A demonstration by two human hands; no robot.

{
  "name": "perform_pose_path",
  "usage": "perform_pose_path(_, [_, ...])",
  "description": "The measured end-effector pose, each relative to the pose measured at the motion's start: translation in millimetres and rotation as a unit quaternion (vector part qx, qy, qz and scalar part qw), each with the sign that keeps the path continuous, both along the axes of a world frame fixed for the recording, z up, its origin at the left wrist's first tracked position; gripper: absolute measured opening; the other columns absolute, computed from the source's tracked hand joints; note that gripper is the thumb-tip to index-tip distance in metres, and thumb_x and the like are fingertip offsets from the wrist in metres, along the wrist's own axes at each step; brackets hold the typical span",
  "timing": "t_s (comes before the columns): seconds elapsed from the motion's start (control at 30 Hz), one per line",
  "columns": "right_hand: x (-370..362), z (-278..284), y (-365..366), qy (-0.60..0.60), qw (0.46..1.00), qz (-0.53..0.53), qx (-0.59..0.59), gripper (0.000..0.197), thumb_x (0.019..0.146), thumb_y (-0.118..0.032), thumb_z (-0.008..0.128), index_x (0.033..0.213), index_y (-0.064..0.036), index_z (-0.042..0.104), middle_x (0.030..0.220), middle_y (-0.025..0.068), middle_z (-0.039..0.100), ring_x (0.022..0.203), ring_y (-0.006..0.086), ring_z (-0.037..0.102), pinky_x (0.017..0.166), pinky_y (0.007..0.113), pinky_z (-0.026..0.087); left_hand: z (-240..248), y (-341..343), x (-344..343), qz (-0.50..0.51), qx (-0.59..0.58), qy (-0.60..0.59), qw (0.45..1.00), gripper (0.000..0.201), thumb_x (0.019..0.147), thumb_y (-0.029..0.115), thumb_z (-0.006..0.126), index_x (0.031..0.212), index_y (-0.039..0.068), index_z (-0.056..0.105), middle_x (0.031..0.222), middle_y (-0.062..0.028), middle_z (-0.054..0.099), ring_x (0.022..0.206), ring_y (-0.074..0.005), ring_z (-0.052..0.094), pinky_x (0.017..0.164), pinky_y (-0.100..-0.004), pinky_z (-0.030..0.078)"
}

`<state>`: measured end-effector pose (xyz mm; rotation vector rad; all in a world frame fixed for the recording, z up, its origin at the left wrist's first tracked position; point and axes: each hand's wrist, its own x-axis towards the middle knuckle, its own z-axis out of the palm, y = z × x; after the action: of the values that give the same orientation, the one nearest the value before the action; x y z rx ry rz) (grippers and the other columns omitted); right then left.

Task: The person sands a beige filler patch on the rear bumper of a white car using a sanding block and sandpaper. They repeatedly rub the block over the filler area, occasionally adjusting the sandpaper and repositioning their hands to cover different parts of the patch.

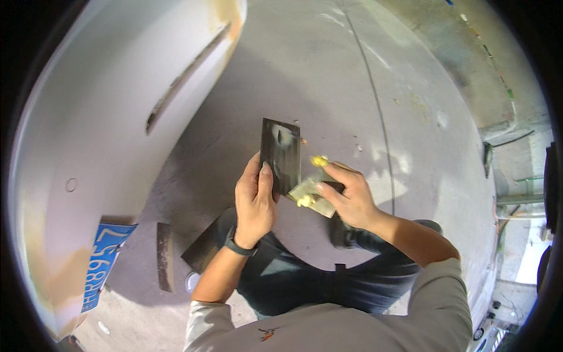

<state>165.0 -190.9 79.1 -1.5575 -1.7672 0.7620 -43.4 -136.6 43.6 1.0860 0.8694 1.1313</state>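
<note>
- Above the grey concrete floor (352,76), in front of the person's knees, both hands work together on body filler.
- Left hand (254,199) is clenched around a dark flat mixing board (281,154), held upright, thumb on its face.
- Right hand (346,196) grasps a small spreader (311,196) smeared with yellow putty (319,160); its edge touches the lower corner of the board.
- I judge the step to be mixing or scraping the putty between spreader and board.
- Next move calls for a steady board and a flat, even wipe of the spreader.
- White car bumper (105,117) with blue plate (105,258) stands near, on the left.
</note>
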Motion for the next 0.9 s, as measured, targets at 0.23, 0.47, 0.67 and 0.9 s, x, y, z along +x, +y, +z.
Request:
perform_pose_path(0.23, [-22.1, 29.3, 3.3, 0.042, 0.966, 0.114, 0.227, 0.015, 0.091, 0.002, 0.068, 0.105, -0.0024, 0.064, 0.117, 0.0166, 0.068, 0.107, 0.0298, 0.069, 0.102, 0.047, 0.053, -1.4, -18.8, 10.4, 0.039, -0.147, -0.194, 0.969, 0.039, 0.110, 0.027, 0.053, 0.139, 0.001, 0.052, 0.105, -0.0019, 0.066, 0.086, -0.0080, 0.062, 0.072, -0.0221, 0.051])
perform_pose_path(0.47, [-30.2, 12.0, 5.9, -0.070, 0.910, 0.207, 0.352, 0.025, 0.082, -0.010, 0.078, 0.106, -0.0166, 0.081, 0.125, 0.0102, 0.067, 0.120, 0.0291, 0.062, 0.115, 0.056, 0.045, 31.1, -43.1, -7.7, -0.015, -0.189, -0.365, 0.911, 0.033, 0.112, 0.019, 0.044, 0.139, 0.001, 0.051, 0.118, -0.0080, 0.067, 0.099, -0.0126, 0.065, 0.086, -0.0260, 0.053])
perform_pose_path(0.67, [12.1, 6.0, 10.1, -0.211, 0.911, 0.266, 0.234, 0.029, 0.070, 0.000, 0.071, 0.098, -0.0060, 0.078, 0.126, 0.0132, 0.066, 0.121, 0.0350, 0.060, 0.118, 0.061, 0.039, 52.5, -56.4, -34.5, -0.070, -0.129, -0.384, 0.912, 0.048, 0.108, 0.021, 0.051, 0.145, -0.008, 0.043, 0.112, -0.0117, 0.072, 0.051, -0.0005, 0.042, 0.053, -0.0153, 0.040])
perform_pose_path(0.9, [-8.7, 73.5, 40.7, 0.403, 0.898, -0.177, -0.018, 0.039, 0.102, -0.006, 0.054, 0.140, 0.0033, 0.056, 0.118, 0.0068, 0.066, 0.109, 0.0170, 0.063, 0.096, 0.030, 0.050, 64.5, -62.5, -14.9, 0.004, -0.167, -0.336, 0.927, 0.043, 0.109, 0.019, 0.051, 0.145, -0.003, 0.047, 0.087, 0.0023, 0.060, 0.053, -0.0014, 0.036, 0.050, -0.0181, 0.030])
